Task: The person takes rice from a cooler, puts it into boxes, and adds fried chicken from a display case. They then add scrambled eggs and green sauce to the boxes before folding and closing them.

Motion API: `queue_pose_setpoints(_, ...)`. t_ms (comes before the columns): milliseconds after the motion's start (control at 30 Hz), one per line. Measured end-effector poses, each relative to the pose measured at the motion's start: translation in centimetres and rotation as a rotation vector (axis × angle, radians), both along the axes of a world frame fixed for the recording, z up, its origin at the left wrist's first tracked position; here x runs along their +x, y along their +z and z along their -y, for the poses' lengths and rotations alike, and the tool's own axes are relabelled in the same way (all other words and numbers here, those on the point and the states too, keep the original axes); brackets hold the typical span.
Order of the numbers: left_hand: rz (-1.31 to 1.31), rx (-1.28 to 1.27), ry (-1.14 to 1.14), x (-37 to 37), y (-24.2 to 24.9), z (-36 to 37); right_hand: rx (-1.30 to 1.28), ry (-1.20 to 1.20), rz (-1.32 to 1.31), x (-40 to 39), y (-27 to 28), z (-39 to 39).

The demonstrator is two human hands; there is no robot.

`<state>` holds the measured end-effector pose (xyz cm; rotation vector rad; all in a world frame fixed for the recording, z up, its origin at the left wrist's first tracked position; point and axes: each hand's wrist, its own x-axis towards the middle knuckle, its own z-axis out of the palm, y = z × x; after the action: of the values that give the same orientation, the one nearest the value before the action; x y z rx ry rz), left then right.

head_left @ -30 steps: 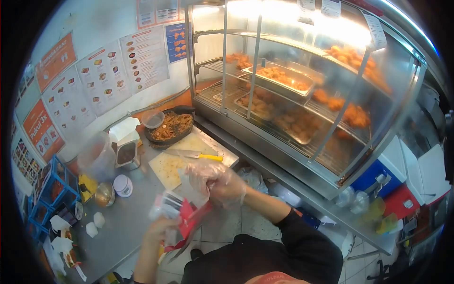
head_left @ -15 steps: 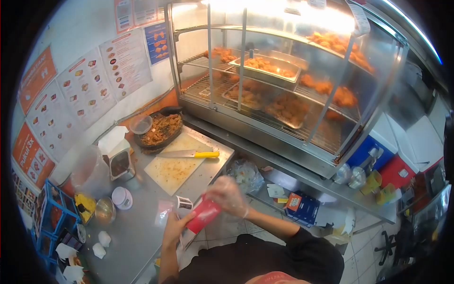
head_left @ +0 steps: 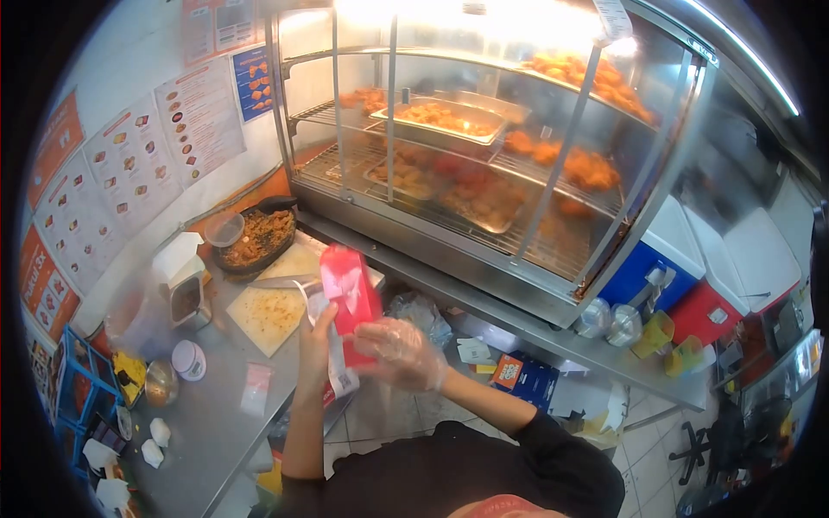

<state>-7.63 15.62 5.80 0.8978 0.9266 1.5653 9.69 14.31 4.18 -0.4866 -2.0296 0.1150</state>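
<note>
My left hand (head_left: 318,344) grips a red and white folding paper carton (head_left: 351,289) by its left side, thumb on the red face. The carton is held tilted above the counter's front edge, its red end pointing up. In a clear plastic glove, my right hand (head_left: 401,355) presses its curled fingers on the carton's lower right side; motion blurs it a little. Just behind the carton lie a white cutting board (head_left: 264,318) and a knife (head_left: 281,282), whose handle is hidden by the carton. A black stone mortar (head_left: 256,245) holds crumbled fried food.
A glass warming cabinet (head_left: 414,216) of fried chicken stands behind. On the left are a metal container (head_left: 189,302), a small white scale (head_left: 189,360), a blue crate (head_left: 86,388) and a flat clear packet (head_left: 256,388). Blue (head_left: 654,250) and red (head_left: 722,298) coolers stand right.
The carton has moved up and turned more upright in my left hand. My right hand has gone from its upper end to its lower right side. The view has shifted right.
</note>
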Motion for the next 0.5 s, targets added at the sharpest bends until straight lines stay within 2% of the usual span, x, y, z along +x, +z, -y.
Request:
queue_pose_setpoints(67, 0.043, 0.034, 0.009, 1.2, 0.6, -0.1, 0.267, -0.064, 0.086, 2.1, 0.6, -1.3)
queue_pose_setpoints(133, -0.124, 0.005, -0.047, 1.9, 0.7, 0.1, 0.298, -0.046, 0.023, 3.7, 3.6, -0.8)
queue_pose_setpoints(167, -0.014, 0.022, 0.045, 2.9, 1.1, -0.2, 0.228, -0.034, 0.227, 4.3, 5.0, -0.4)
queue_pose_setpoints(200, -0.019, 0.021, 0.048, 2.9, 1.4, -0.5, 0.156, -0.023, 0.428, 4.6, 5.6, -0.4)
queue_pose_setpoints(267, 0.027, 0.112, 0.042, 2.6, 1.8, -1.0, 0.117, -0.013, 0.372, 5.1, 3.9, -1.9)
queue_pose_setpoints(333, 0.017, 0.143, 0.039, 3.3, 2.5, -0.9, 0.303, 0.006, 0.271, 5.9, 3.9, -2.5)
queue_pose_setpoints(367, 0.030, 0.178, 0.082, 3.7, 2.8, -0.8, 0.350, 0.100, 0.148, 6.2, 4.2, -2.4)
queue_pose_setpoints(400, 0.044, 0.212, 0.126, 3.9, 3.0, -0.8, 0.354, 0.101, 0.145, 6.4, 4.5, -2.1)
queue_pose_setpoints(433, 0.042, 0.217, 0.128, 4.0, 2.6, -0.7, 0.307, 0.159, 0.033, 6.7, 4.8, -1.7)
queue_pose_setpoints(467, -0.076, 0.229, 0.156, 4.0, 1.8, -0.4, 0.260, 0.219, -0.078, 7.1, 5.0, -1.4)
queue_pose_setpoints(500, -0.194, 0.240, 0.185, 4.1, 1.1, -0.1, 0.160, 0.092, 0.056, 7.5, 4.7, -0.9)
